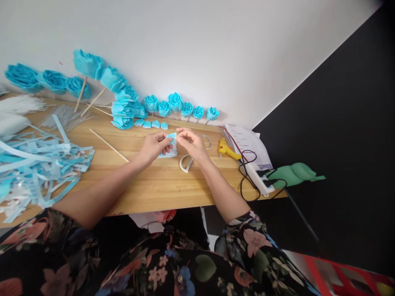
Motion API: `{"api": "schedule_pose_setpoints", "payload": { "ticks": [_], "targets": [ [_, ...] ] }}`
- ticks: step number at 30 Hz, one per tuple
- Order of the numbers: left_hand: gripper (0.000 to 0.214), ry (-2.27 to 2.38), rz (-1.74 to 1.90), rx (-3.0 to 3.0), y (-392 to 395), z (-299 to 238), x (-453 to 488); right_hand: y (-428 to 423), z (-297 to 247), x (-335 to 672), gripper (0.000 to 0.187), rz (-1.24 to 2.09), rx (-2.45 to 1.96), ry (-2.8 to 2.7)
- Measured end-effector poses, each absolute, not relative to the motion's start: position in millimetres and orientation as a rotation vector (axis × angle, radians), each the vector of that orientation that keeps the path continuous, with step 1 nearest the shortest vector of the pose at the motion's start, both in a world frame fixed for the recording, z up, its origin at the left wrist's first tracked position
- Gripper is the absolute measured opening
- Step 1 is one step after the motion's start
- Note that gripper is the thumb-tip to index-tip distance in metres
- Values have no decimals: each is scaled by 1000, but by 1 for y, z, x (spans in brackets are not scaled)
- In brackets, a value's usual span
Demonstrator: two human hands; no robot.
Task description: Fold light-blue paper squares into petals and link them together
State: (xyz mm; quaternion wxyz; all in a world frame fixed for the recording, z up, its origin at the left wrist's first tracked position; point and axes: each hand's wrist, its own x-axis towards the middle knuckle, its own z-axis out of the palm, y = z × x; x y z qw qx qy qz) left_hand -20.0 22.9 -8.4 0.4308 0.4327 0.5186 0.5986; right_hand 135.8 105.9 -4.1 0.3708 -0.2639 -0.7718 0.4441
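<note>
a white handle [185, 168] lies near on the wooden table [148, 189]. beyond it, the left hand [154, 146] pinches a blue-and-white piece [174, 144], its long axis partly hidden, one corner pointing far right. the right hand [192, 144] touches that corner; whether it grips, i cannot tell. farther stand small blue roses [175, 101].

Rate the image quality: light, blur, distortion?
Head view: soft, diffuse light, faint shadows on the white wall behind the small blue flowers; black panel shows little detail; print on the papers too soft to read; left hand slightly soft; sleeves loom large, suggesting a wide lens.
</note>
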Motion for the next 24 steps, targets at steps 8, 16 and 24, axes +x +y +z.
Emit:
{"api": "schedule_pose_setpoints", "payload": {
  "ticks": [8, 16, 24],
  "targets": [
    [26, 1297, 1471, 1106, 23, -8, -19, 105, -6, 135, 22, 1171, -712, -1965],
    [28, 1269, 1453, 1137, 23, -9, -19, 106, -10, 132, 23, 1234, -702, -1905],
    [26, 1283, 1460, 1090, 25, -10, -20, 105, -9, 137, 25, 1168, -673, -1945]
  ]
}}
